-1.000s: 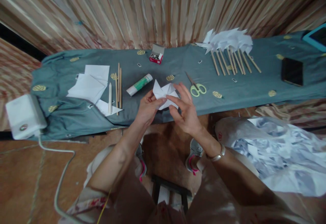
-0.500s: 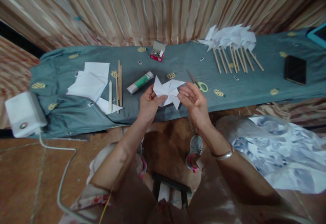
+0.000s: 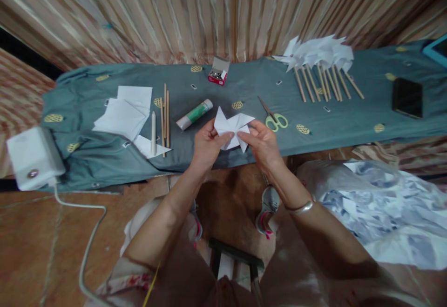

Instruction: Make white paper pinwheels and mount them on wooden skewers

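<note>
At the far left a white box (image 3: 33,158) sat on the edge of the desk (image 3: 87,163), a cable (image 3: 87,232) trailing from it to the floor; beside it lay a heap of white paper sheets (image 3: 124,116), then a white candle (image 3: 153,132) and a few wooden sticks (image 3: 165,111) lying side by side; a glue stick (image 3: 194,115) lay tilted just right of them, and a small open box (image 3: 217,72) stood farther back.

The left hand (image 3: 207,146) was curled, thumb and fingertips pinching the left side and middle of a paper pinwheel (image 3: 233,128); the pinwheel was held up just above the near edge of the desk, between both hands, its points fanned out; the right hand (image 3: 265,142) was half closed, thumb and fingers nipping the pinwheel's lower right point.

Just right of that hand lay green-handled scissors (image 3: 275,120), near but not touching; beyond them a row of pinwheels on sticks (image 3: 321,60) lay at the back; a dark phone (image 3: 407,97) lay well apart to the right; a crumpled plastic bag (image 3: 384,204) sat below the desk by the right arm.
</note>
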Tool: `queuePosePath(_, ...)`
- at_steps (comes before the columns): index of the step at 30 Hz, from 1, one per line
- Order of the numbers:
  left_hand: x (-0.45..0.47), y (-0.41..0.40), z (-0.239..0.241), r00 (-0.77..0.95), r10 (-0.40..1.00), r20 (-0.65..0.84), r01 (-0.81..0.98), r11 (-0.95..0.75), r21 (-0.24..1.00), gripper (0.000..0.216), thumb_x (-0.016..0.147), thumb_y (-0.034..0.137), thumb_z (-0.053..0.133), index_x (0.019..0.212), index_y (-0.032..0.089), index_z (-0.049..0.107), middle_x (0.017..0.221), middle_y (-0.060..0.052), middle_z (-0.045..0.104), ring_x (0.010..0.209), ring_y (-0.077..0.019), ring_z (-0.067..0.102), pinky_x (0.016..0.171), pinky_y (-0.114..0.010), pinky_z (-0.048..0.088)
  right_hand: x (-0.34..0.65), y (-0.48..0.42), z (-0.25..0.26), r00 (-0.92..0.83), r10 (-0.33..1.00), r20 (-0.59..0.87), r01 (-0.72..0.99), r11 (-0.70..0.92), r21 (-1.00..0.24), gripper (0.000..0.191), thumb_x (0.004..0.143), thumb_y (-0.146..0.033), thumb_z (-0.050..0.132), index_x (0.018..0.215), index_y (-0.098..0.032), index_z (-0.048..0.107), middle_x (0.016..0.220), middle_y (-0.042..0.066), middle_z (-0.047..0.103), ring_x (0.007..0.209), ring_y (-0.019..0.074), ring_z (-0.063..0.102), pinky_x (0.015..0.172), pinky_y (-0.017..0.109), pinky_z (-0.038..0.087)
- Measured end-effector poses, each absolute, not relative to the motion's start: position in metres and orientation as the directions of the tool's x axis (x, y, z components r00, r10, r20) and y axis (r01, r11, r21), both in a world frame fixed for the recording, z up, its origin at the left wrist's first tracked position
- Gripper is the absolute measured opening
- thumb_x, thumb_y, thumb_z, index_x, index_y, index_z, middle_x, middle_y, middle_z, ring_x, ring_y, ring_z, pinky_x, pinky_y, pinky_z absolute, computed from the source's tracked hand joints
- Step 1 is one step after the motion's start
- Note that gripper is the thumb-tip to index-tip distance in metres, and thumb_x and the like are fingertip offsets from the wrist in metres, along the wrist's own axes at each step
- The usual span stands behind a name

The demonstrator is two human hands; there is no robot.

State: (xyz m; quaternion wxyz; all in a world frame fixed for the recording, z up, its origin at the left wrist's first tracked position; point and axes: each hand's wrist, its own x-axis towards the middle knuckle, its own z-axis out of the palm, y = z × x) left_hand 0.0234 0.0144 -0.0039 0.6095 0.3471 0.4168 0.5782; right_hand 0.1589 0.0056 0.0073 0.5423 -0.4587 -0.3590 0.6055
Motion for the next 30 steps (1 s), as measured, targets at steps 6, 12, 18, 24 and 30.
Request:
queuePosePath(6,0.022,0.015,0.001,-0.034,0.987,-0.155,-0.423,0.127,0.897,0.043,0.049,0.021,0.086,0.088,0.015,0.069,0.071,0.002,0.073,0.060,-0.0129,0.063,0.064,-0.026,0.051,0.157,0.008,0.006,-0.004,0.990,-0.144,-0.297,-0.139,-0.945,0.053,0.056,-0.037,0.084,0.101,-0.020,0.061,0.076,0.000,0.075,0.072,0.0206,0.070,0.068,0.033,0.055)
queuePosePath(12,0.021,0.017,0.005,-0.036,0.983,-0.180,-0.413,0.149,0.899,0.045,0.046,0.020,0.086,0.088,0.015,0.069,0.069,0.003,0.072,0.058,-0.0122,0.062,0.063,-0.025,0.051,0.154,0.011,0.005,-0.018,0.990,-0.141,-0.300,-0.140,-0.944,0.049,0.057,-0.035,0.083,0.099,-0.022,0.061,0.078,-0.001,0.075,0.070,0.0178,0.069,0.072,0.032,0.056)
queuePosePath(18,0.019,0.022,0.006,-0.062,0.984,-0.165,-0.374,0.131,0.918,0.046,0.044,0.016,0.084,0.088,0.014,0.069,0.068,0.004,0.072,0.058,-0.0116,0.061,0.061,-0.024,0.050,0.149,0.016,0.003,0.010,0.988,-0.157,-0.310,-0.146,-0.939,0.047,0.056,-0.034,0.083,0.096,-0.022,0.062,0.076,-0.002,0.075,0.067,0.0174,0.068,0.067,0.030,0.055)
queuePosePath(24,0.015,0.025,0.009,-0.089,0.978,-0.186,-0.352,0.144,0.925,0.044,0.046,0.020,0.083,0.088,0.014,0.068,0.064,0.005,0.070,0.056,-0.0115,0.060,0.059,-0.023,0.048,0.143,0.019,0.003,0.002,0.984,-0.179,-0.323,-0.169,-0.931,0.045,0.057,-0.033,0.082,0.096,-0.021,0.063,0.075,-0.002,0.075,0.067,0.0172,0.067,0.067,0.030,0.053)
queuePosePath(30,0.012,0.025,0.010,-0.106,0.975,-0.198,-0.340,0.151,0.928,0.048,0.042,0.021,0.086,0.087,0.014,0.069,0.070,0.001,0.072,0.060,-0.0136,0.062,0.063,-0.026,0.049,0.139,0.022,0.004,-0.011,0.980,-0.199,-0.350,-0.191,-0.917,0.047,0.056,-0.033,0.084,0.095,-0.021,0.063,0.077,-0.001,0.075,0.068,0.0169,0.068,0.070,0.030,0.053)
